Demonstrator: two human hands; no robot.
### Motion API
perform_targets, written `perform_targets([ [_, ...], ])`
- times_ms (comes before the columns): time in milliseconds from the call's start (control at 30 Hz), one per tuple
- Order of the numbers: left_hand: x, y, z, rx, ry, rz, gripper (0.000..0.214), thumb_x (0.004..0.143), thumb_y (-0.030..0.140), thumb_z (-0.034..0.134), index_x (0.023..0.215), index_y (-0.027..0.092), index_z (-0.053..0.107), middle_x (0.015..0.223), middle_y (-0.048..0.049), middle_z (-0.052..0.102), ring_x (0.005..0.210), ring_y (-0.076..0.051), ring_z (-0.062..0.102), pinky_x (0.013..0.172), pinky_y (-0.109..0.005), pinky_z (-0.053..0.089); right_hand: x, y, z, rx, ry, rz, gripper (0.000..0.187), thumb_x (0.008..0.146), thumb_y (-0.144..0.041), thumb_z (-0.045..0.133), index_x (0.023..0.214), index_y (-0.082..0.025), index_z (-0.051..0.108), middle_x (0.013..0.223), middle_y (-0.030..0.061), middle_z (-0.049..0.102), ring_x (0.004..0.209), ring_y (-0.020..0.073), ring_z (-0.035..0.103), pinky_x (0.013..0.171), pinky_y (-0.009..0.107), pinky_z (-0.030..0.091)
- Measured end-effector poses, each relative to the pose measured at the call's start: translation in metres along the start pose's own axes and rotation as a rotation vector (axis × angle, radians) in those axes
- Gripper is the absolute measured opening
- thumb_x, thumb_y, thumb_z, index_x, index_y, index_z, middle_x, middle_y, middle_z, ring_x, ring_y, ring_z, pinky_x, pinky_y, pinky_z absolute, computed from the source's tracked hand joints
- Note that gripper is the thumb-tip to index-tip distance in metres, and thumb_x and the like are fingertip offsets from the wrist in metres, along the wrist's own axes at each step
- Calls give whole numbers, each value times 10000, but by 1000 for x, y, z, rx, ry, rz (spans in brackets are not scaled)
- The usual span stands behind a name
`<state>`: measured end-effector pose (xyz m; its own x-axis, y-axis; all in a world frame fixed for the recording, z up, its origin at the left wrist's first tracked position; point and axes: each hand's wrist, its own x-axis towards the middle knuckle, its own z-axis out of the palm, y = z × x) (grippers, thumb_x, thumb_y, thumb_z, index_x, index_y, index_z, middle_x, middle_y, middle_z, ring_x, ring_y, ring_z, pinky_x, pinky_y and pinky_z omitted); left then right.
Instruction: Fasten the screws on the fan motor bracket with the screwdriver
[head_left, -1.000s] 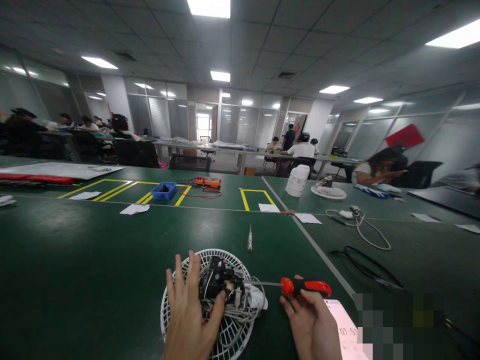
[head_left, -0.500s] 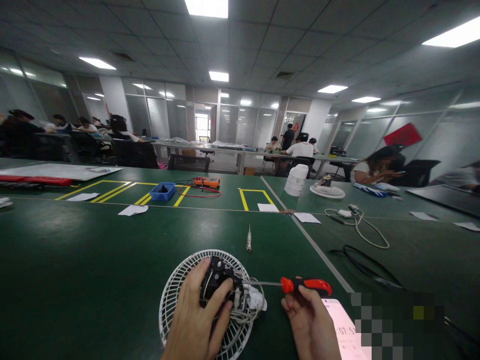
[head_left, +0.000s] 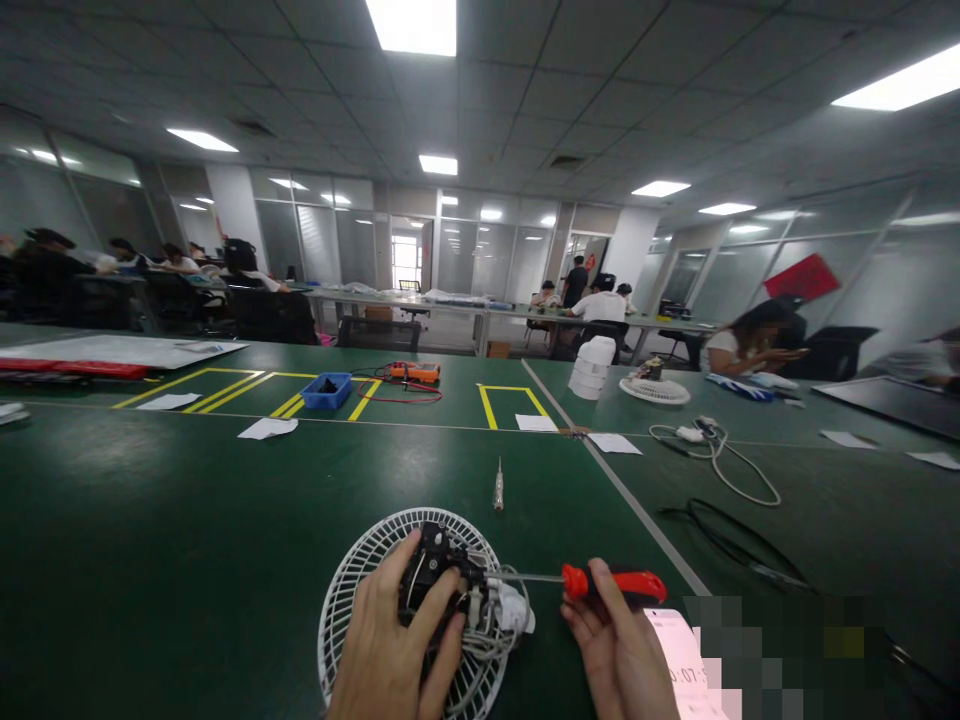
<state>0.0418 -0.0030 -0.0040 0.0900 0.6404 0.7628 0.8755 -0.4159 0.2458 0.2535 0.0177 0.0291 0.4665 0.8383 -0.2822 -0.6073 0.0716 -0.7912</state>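
A white round fan grille [head_left: 341,590] lies on the green table in front of me, with a black fan motor housing [head_left: 433,560] on top of it. My left hand [head_left: 401,630] is wrapped over the motor housing, fingers on both sides of it. My right hand [head_left: 619,635] grips a red and black screwdriver [head_left: 637,584] held level. Its shaft points left and its tip is at the right side of the motor assembly; the exact contact is hard to make out. A white plastic part and coiled cable [head_left: 510,612] sit at the grille's right.
Beyond the grille lies a small clear-handled screwdriver [head_left: 499,487]. Farther back are a blue bin [head_left: 327,392], an orange multimeter [head_left: 415,372] and a white cylinder [head_left: 592,367]. Cables [head_left: 739,475] lie at right; a lit phone [head_left: 686,660] is beside my right hand.
The view has tilted slightly, so everything sits a little lower. My right hand's fingers have shifted on the screwdriver handle, which appears turned. The left hand stays on the motor housing.
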Motion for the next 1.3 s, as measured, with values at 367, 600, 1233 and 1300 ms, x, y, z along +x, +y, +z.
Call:
perform_targets([
  [367, 2, 0, -2, -14, 26, 22, 362, 928, 249, 604, 1281, 327, 626, 1507, -119, 410, 1305, -309, 523, 1025, -498, 506, 4, -3, 0, 126, -65, 118, 628, 549, -269, 949, 1108, -218, 668, 953, 41, 749, 907, 220, 716, 769, 342, 618],
  [600, 0, -1, -4, 0, 23, 9, 343, 923, 255, 622, 1258, 317, 658, 1504, -121, 380, 1294, -308, 516, 1018, -471, 517, 5, -1, -4, 91, -75, 147, 642, 554, -242, 968, 1117, -211, 662, 936, 32, 733, 844, 190, 704, 712, 295, 611],
  [1233, -4, 2, -3, 8, 52, 38, 447, 940, 215, 621, 1354, 381, 609, 1566, -122, 276, 1401, -325, 443, 1096, -517, 496, 4, -10, 0, 206, -102, 138, 706, 412, -127, 995, 1036, -214, 676, 996, 24, 744, 944, 202, 724, 870, 306, 609],
  [1300, -4, 2, -2, 9, 39, 48, 471, 942, 207, 615, 1371, 400, 594, 1572, -121, 263, 1412, -328, 433, 1108, -528, 488, 4, -7, 0, 192, -117, 135, 671, 474, -193, 996, 1063, -225, 678, 1024, 33, 741, 979, 215, 721, 855, 322, 616],
])
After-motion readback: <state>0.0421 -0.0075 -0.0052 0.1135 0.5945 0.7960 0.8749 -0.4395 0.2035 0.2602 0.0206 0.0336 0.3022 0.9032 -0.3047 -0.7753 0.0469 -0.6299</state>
